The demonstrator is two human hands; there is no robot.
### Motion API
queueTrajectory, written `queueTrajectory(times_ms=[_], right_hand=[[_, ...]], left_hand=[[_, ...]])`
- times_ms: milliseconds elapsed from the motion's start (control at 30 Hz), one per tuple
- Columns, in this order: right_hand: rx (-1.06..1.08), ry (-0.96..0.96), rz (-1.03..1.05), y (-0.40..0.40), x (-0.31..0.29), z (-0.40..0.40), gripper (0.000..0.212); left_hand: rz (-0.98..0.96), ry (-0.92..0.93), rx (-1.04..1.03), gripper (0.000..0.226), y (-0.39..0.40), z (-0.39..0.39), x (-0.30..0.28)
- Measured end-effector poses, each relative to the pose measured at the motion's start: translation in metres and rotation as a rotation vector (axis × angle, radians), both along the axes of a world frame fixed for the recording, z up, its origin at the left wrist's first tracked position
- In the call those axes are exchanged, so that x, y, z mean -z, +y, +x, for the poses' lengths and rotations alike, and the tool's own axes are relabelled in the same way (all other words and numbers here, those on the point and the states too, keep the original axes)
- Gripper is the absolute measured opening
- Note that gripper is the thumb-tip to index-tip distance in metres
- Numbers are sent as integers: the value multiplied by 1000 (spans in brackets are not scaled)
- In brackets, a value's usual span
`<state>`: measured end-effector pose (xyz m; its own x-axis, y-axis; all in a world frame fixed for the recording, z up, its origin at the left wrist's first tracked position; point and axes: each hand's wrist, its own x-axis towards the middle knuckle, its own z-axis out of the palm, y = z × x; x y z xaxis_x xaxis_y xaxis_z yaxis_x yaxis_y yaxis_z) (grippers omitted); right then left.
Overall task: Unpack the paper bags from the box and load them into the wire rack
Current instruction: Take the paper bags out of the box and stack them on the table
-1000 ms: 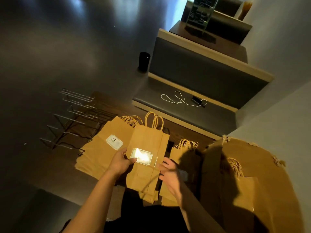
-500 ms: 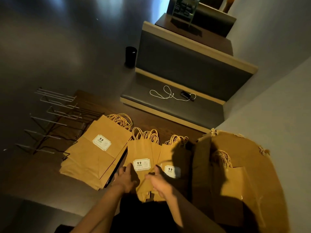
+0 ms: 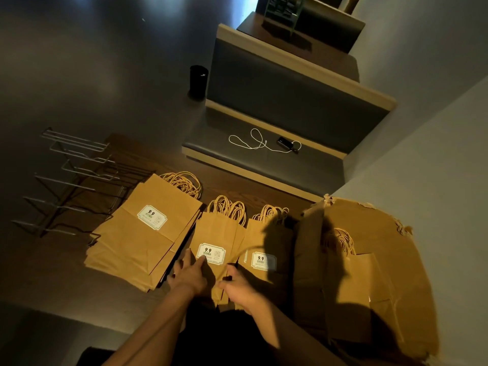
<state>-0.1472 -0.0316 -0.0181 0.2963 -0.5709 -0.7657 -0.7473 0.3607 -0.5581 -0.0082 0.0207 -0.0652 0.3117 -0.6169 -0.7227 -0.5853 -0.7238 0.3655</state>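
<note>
Paper bags point(image 3: 214, 247) of plain brown kraft, folded flat, lie in three piles on a dark wooden table point(image 3: 52, 260), each top bag bearing a pale label printed "9.9" and twisted cord handles. The middle pile sits under both hands, its long axis running away from the person, handles at the far end. The left hand point(image 3: 188, 276) rests on it with fingers straight and spread, fingertips touching the label. The right hand point(image 3: 237, 289) has fingers curled at the pile's near right edge; whether it pinches the paper cannot be told. A larger pile point(image 3: 142, 233) lies just to the left, angled, its handles pointing far-right. A third pile point(image 3: 264, 247) lies just to the right, partly in shadow. The torn cardboard box point(image 3: 369, 260) stands at the right with more bags inside. The wire rack point(image 3: 71, 180) lies at the table's left end, beside the larger pile. Beyond the table, a bench point(image 3: 264, 159) carries a white cable point(image 3: 253, 141).
</note>
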Motion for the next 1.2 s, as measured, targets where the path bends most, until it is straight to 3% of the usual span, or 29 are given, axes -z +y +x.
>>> queueTrajectory(times_ms=[100,233,367,433,500,633,700,733,833,1000,1200], right_hand=[[11,-89,-120,-14,-21,-14,49],[231,-497,-326,-50,-92,-64,19],[467,-388,-665,-88,-132,-142,25],[663,-320,-664,-99,-142,-174,22],[688,-170,-522,-108,-134,-206,15],[329,158,-120,-109,-64,-265,79],[158,397,-43,-103,-11,-280,129],[115,505,-43,-100,13,-281,136],[-26,707,-125,-89,38,-285,124],[20,591,-73,-106,24,-283,115],[131,302,-203,-147,7,-323,54]], left_hand=[[-114,-31,-120,65,-9,-10,-14],[-395,17,-247,40,-44,-30,-52],[-676,313,-392,10,-74,-72,-110],[-733,449,-413,10,-84,-98,-132],[-753,561,-438,11,-90,-124,-144],[-755,718,-497,12,-96,-183,-157],[-711,745,-494,15,-96,-206,-155],[-689,742,-485,15,-95,-214,-153],[-664,704,-472,13,-92,-229,-148],[-679,680,-513,11,-92,-229,-152],[-722,748,-583,15,-99,-228,-161]])
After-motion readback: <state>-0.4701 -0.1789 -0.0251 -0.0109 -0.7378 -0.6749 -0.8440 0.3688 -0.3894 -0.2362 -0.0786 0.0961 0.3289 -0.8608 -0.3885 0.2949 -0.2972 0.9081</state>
